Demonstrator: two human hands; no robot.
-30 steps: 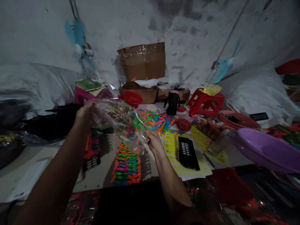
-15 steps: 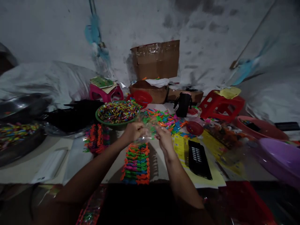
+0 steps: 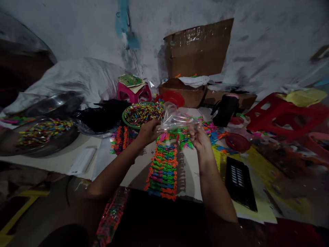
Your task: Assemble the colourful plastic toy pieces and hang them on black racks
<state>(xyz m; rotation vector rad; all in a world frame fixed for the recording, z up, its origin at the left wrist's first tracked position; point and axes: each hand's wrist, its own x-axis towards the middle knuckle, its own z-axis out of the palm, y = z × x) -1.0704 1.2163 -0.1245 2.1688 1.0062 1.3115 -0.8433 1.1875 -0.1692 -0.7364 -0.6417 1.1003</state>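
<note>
A clear plastic bag (image 3: 173,118) is stretched between my two hands above the table. My left hand (image 3: 149,132) is closed on its left side, and my right hand (image 3: 199,135) pinches the other side. Below the bag, a long stack of small colourful plastic figures (image 3: 163,171) runs toward the table's near edge, in orange, green, blue and pink. Behind the bag lies a loose heap of similar bright pieces (image 3: 210,132), partly hidden by my right hand.
Left of my hands stand a green basin (image 3: 125,121) of small coloured pieces and another figure stack (image 3: 120,140). A metal bowl (image 3: 74,137) is farther left. On the right are a black tray (image 3: 241,183), a red dish (image 3: 238,143) and a red stool (image 3: 288,118).
My hands have moved apart, and the bag is now spread wider between them. The view has turned left, so everything appears shifted to the right.
</note>
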